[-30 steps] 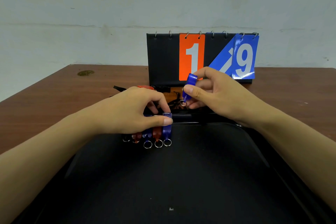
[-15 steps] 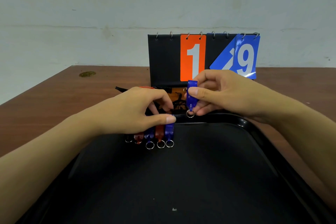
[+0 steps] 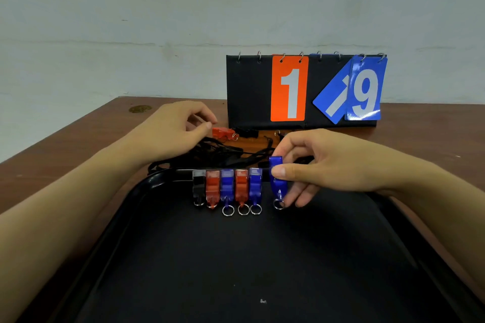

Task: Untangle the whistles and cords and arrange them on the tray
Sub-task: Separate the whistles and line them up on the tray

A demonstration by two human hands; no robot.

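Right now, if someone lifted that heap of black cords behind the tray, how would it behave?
The black cords lie in loose, crossing loops, so they would probably droop limply and come up together. They look thin, so likely light. The red whistle at the heap's far edge might be dragged along.

A brown wooden table (image 3: 65,144) stood against a pale, scuffed wall (image 3: 157,21), with a round brass-coloured fitting (image 3: 140,109) set near the table's far left corner.
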